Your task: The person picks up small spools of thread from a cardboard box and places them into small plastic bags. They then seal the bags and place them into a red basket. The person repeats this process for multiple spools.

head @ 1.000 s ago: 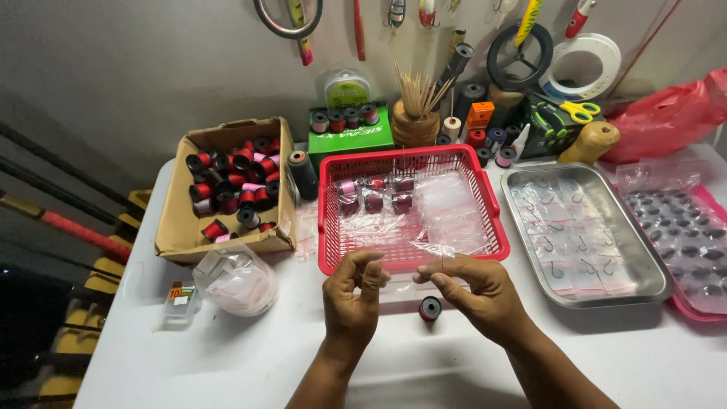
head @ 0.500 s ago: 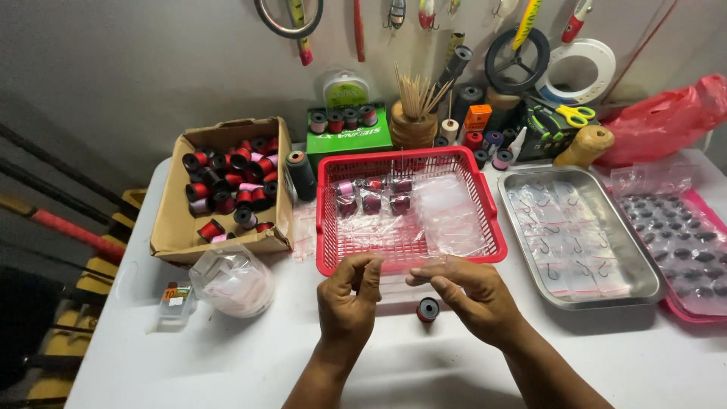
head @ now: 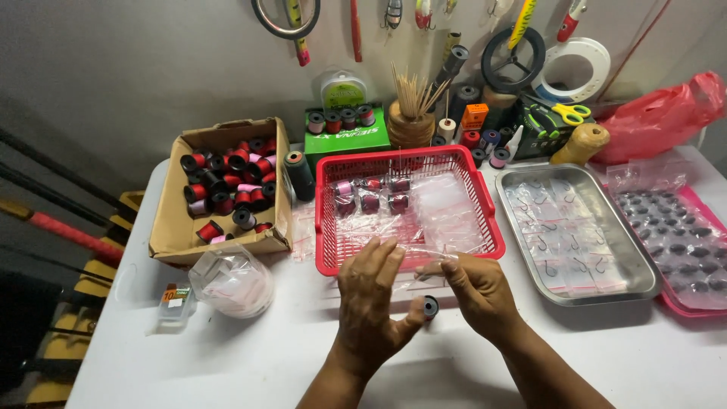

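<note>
My right hand (head: 478, 291) pinches a small clear plastic bag (head: 425, 261) just in front of the red basket (head: 327, 227). My left hand (head: 372, 303) is beside it with the fingers spread upward. Its fingertips rest against the bag's left edge, and its thumb is lowered next to a small black spool (head: 430, 307). The spool stands on the white table (head: 227, 356) between my hands. The basket holds a few dark red and pink spools (head: 369, 194) and several clear bags.
A cardboard box (head: 170, 242) of red and black spools sits at the left, with a clear bundle of bags (head: 231, 280) in front of it. A metal tray (head: 647, 284) of bagged hooks and a pink tray (head: 712, 220) are at the right. Tools and reels line the back wall.
My left hand's fingers have spread from a pinch on the bag, and its thumb has dropped toward the black spool. My right hand keeps its hold.
</note>
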